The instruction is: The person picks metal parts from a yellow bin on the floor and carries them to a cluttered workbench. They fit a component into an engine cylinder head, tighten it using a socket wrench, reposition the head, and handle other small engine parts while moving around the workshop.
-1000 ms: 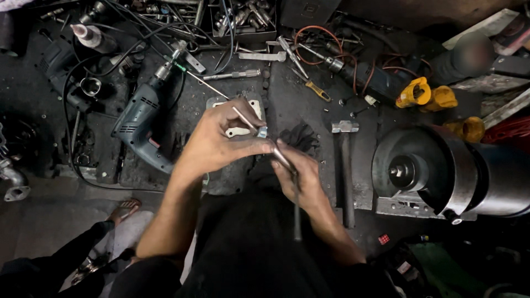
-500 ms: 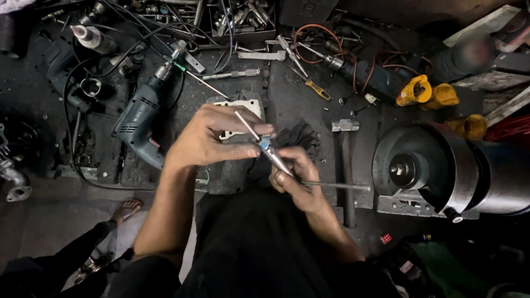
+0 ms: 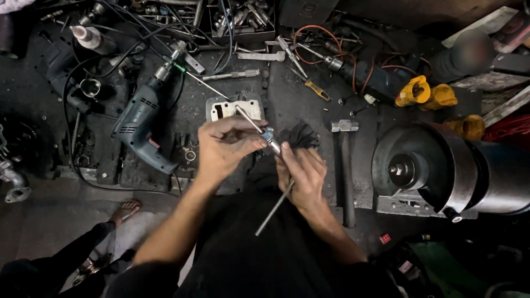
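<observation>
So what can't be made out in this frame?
Head view only:
- Small blue-ringed part between both hands: too small to identify.
- Thin rod: upper end hidden by the right hand.
- Left hand covers part of the white plate.
- Grinder: cut off at right edge.

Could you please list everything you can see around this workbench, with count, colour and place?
thin metal rod with a blue fitting: one, silver, held between both hands at centre
blue-grey electric power drill: one, left of the hands, bit pointing up-right
steel-headed hammer: one, grey, right of the hands, handle toward the viewer
black crumpled cloth: one, just beyond the right hand
pale metal plate with cut-outs: one, beyond the left hand
large dark round motor housing: one, far right
yellow plastic parts: about three, upper right
yellow-handled screwdriver: one, top centre
tray of loose metal fittings: one, top edge
sandalled foot: one, lower left
left hand: grip on the rod's upper part
right hand: grip on the rod's lower part
</observation>
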### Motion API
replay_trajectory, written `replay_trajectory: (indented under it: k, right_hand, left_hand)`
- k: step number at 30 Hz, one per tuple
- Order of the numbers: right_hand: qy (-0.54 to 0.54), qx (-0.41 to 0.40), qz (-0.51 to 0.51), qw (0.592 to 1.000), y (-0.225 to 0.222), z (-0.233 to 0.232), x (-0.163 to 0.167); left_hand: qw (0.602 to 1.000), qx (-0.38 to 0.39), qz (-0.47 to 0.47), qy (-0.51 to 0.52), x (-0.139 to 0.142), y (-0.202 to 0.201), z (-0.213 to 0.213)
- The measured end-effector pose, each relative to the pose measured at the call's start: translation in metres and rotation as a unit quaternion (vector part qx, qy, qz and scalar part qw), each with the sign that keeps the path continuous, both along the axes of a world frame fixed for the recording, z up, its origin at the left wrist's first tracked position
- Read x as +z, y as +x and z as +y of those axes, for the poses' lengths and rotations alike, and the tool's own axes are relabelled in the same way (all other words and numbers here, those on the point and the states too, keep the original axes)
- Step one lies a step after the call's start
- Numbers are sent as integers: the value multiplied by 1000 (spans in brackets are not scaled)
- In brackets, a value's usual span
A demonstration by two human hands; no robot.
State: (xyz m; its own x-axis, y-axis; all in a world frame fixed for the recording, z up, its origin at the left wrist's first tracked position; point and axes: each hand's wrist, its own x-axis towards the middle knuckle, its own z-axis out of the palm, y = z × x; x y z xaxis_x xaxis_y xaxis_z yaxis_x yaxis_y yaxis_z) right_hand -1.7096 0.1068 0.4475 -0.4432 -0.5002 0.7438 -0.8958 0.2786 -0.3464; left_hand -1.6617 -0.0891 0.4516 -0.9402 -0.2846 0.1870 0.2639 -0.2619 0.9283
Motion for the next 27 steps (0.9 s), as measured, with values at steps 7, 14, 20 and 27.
replay_trajectory:
  k: [7,14,20,27]
  right_hand:
    - [9,-3,8,1000,-2,-5,14]
    - [-14,33,-73,997,-1,-5,5]
    - [-24,74,-108,991,-2,-6,-2]
    - [44,-33,25,998,0,-2,9]
  left_hand:
    - [993,52,8,104,-15,4,24]
    - [998,17,-27,50,5,1,-1]
    - [999,-3,9,38,14,1,-11]
    - [984,101,-66,-129,24,7,-9]
